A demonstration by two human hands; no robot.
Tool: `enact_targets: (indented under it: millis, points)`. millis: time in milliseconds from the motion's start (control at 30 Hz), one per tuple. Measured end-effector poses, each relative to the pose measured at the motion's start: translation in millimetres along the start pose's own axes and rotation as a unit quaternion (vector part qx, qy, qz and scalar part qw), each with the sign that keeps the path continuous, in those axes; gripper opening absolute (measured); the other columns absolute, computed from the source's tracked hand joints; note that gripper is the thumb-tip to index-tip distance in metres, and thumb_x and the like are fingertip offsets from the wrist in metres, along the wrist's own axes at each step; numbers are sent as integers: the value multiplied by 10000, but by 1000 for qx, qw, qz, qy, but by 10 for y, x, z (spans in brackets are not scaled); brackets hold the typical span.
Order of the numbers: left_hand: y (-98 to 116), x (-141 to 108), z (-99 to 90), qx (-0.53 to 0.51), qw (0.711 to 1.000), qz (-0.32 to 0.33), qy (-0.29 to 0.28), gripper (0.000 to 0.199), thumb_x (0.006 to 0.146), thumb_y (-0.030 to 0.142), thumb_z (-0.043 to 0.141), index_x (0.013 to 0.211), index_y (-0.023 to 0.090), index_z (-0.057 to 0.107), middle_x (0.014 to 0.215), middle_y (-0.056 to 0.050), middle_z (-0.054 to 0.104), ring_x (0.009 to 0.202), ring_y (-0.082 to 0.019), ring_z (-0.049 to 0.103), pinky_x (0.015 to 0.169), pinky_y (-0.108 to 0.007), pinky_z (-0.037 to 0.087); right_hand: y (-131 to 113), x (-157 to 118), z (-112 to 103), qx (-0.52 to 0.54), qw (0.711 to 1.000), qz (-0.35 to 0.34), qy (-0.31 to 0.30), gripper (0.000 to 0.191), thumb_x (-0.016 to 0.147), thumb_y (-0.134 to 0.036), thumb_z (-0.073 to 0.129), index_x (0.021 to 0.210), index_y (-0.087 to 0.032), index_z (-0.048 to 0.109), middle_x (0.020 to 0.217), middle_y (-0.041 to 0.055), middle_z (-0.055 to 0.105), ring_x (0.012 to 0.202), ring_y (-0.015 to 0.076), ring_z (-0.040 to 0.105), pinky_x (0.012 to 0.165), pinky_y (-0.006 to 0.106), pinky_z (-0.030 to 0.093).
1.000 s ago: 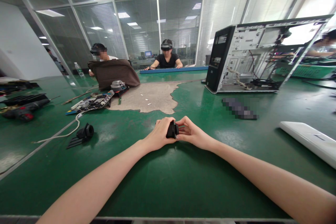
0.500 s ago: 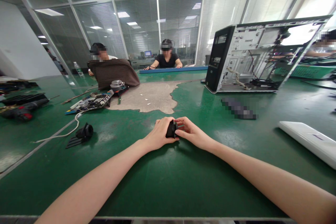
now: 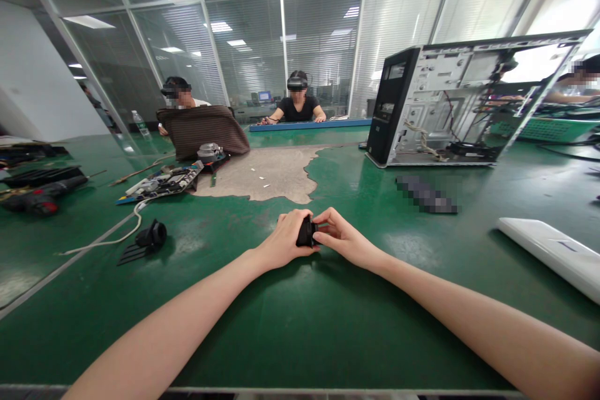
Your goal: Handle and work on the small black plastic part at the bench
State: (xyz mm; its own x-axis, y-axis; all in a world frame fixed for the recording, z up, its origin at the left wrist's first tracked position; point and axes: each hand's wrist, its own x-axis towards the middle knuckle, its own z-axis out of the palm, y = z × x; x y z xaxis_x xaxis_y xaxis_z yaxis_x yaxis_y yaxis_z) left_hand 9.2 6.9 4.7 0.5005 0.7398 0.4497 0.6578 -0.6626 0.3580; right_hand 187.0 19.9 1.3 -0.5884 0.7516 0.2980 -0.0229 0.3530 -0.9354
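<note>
Between my two hands, just above or on the green tabletop (image 3: pixel 290 325), is a small black plastic part (image 3: pixel 305 232), mostly covered by fingers; its exact kind cannot be made out. My left hand (image 3: pixel 287 234) wraps round it from the left, thumb along the near side. From the right, my right hand (image 3: pixel 341 236) pinches its edge with thumb and fingertips. To the left lies another black plastic piece (image 3: pixel 152 235) with a round opening and long prongs.
An opened computer case (image 3: pixel 440 100) stands at the back right. A white flat box (image 3: pixel 553 253) lies at the right, a circuit board (image 3: pixel 162 184) and a red-black power tool (image 3: pixel 44 198) at the left. Two people (image 3: pixel 299 103) (image 3: pixel 180 92) sit across the table.
Both hands stay in nearly the same place on the black part. The fingers of my right hand have shifted very slightly.
</note>
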Motion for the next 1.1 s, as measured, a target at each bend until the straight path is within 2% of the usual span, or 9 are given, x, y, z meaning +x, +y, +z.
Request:
enact_targets:
  millis: [133, 333, 533, 633, 700, 800, 967, 1100]
  points:
    - [1, -3, -9, -4, 1000, 1, -2, 528, 682, 366, 632, 1097, 210, 345, 1024, -47, 492, 949, -212, 470, 839, -356, 320, 15, 3, -11, -1, 1000, 9, -7, 274, 770, -283, 548, 994, -206, 411, 1028, 45, 485, 914, 145, 544, 779, 311, 468]
    - [-26, -7, 7, 3, 1000, 3, -7, 520, 678, 309, 635, 1095, 196, 346, 1044, -58, 479, 970, -217, 462, 849, -354, 313, 42, -19, -5, 54, 997, -1, -50, 343, 701, -226, 635, 917, -222, 369, 932, 9, 532, 913, 142, 561, 808, 327, 460]
    - [-12, -3, 5, 3, 1000, -2, -2, 526, 676, 342, 636, 1090, 197, 346, 1037, -56, 478, 961, -216, 462, 840, -349, 316, 11, -28, -6, 26, 1000, -2, -10, 254, 723, -258, 604, 885, -214, 413, 958, 20, 505, 907, 154, 552, 730, 296, 477]
    - [-7, 0, 0, 2, 1000, -1, 0, 529, 674, 362, 639, 1085, 200, 348, 1022, -50, 485, 946, -212, 467, 838, -348, 316, 15, -21, -47, 6, 1000, -19, 18, 238, 724, -224, 601, 886, -211, 427, 952, 12, 484, 917, 142, 542, 791, 303, 453]
    - [-10, 1, 0, 1, 1000, 1, -1, 533, 669, 370, 643, 1081, 200, 351, 1018, -48, 486, 945, -212, 468, 841, -349, 313, 24, -17, -71, 6, 999, -16, 37, 296, 708, -199, 615, 927, -217, 417, 966, 13, 474, 912, 134, 544, 824, 312, 440]
    - [-17, 3, 5, 0, 1000, 1, -3, 527, 672, 368, 641, 1080, 201, 353, 1022, -50, 486, 949, -214, 468, 837, -351, 315, 31, -4, -66, 33, 999, 13, 26, 372, 688, -188, 631, 977, -217, 400, 962, 22, 492, 893, 142, 559, 810, 328, 453]
    - [-5, 7, 6, 0, 1000, -2, -4, 536, 674, 354, 639, 1097, 209, 343, 1025, -48, 490, 944, -215, 464, 830, -354, 321, 19, 63, -16, 18, 1000, 18, 17, 297, 645, -196, 665, 860, -173, 462, 899, 23, 537, 906, 164, 554, 835, 347, 433]
    - [4, 0, -2, 3, 1000, 7, -7, 519, 687, 344, 629, 1096, 205, 340, 1034, -54, 488, 959, -217, 463, 835, -355, 316, -1, 98, -15, -9, 999, 25, 21, 316, 595, -197, 702, 821, -167, 483, 857, 5, 544, 823, 150, 560, 788, 331, 444]
